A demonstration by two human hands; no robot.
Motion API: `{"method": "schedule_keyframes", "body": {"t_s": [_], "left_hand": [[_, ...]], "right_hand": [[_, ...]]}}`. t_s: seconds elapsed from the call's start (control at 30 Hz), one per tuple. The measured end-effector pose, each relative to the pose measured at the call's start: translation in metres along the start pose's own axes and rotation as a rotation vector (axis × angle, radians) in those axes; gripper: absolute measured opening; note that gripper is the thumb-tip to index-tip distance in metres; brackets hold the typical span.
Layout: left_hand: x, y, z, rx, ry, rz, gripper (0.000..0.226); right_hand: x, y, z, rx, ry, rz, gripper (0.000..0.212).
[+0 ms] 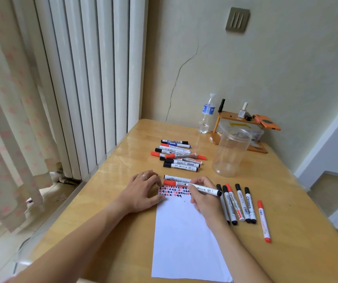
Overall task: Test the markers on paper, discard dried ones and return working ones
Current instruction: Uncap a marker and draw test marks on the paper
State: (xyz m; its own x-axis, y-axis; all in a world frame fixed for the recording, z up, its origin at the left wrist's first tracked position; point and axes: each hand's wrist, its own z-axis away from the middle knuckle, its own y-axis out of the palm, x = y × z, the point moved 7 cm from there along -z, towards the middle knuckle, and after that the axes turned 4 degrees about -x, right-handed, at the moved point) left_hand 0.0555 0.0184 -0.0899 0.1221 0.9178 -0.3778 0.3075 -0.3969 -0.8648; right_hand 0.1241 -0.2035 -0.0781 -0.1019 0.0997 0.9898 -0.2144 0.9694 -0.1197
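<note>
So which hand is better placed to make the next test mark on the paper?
The right hand. It already grips a black-capped marker over the paper, beside the rows of test marks. The left hand rests on the sheet's top left corner, fingers spread, apparently steadying it.

A water bottle (206,114) stands at the far end of the wooden table (286,211), upper centre of the frame. Just right of it is a small orange shelf (238,117) carrying a nail-polish bottle (243,110) and an orange phone (267,121). White radiator columns (86,78) and a patterned curtain (7,119) fill the left; a switch plate (237,19) hangs on the cracked wall.
</note>
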Motion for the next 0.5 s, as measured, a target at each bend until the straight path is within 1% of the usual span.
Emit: {"method": "schedule_keyframes", "body": {"t_s": [0.07,0.17,0.27,0.4,0.5], "left_hand": [[0.0004,0.0013,-0.0002,-0.003,-0.009,0.008,0.048],[0.0016,0.0010,0.0001,-0.004,-0.015,0.002,0.041],[0.0013,0.0001,-0.0011,-0.015,-0.018,-0.011,0.037],[0.0016,-0.0007,-0.0015,-0.025,-0.023,-0.006,0.037],[0.0014,-0.0003,-0.0012,-0.021,-0.020,-0.005,0.036]], "right_hand": [[-0.0029,-0.0016,-0.0001,-0.064,-0.012,0.076,0.015],[-0.0053,-0.0034,0.0010,-0.117,-0.014,0.118,0.021],[-0.0054,-0.0040,0.0015,-0.128,0.002,0.154,0.025],[-0.0052,-0.0044,0.0023,-0.139,0.034,0.185,0.023],[-0.0047,-0.0025,0.0020,-0.118,0.035,0.205,0.026]]}}
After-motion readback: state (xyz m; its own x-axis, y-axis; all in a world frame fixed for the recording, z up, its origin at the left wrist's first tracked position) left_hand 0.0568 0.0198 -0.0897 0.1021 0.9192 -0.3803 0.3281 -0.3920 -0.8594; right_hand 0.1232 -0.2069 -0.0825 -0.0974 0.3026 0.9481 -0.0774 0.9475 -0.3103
